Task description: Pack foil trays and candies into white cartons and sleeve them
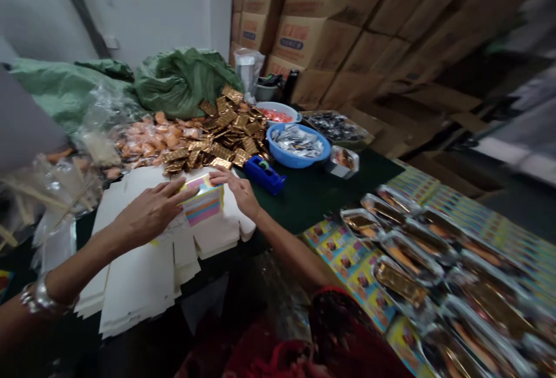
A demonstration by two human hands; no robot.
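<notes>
A small printed carton (203, 207) in yellow, pink and blue is held between my two hands over stacked white cardboard sheets (139, 276). My left hand (152, 213) grips its left side, fingers stretched along the top edge. My right hand (237, 190) has its bent fingers on the upper right corner; the thumb is hard to make out. Just beyond the carton lies a heap of gold foil packs (234, 129). Close to my right hand is a blue tape dispenser (264, 174).
Orange wrapped pieces (145, 138) and a green sack (185, 80) lie at the back. A blue basin (297, 145) holds silvery sachets. Filled clear trays (402, 279) rest on printed cartons at right. Brown boxes (299, 39) are stacked behind. Plastic bags (58, 221) lie at left.
</notes>
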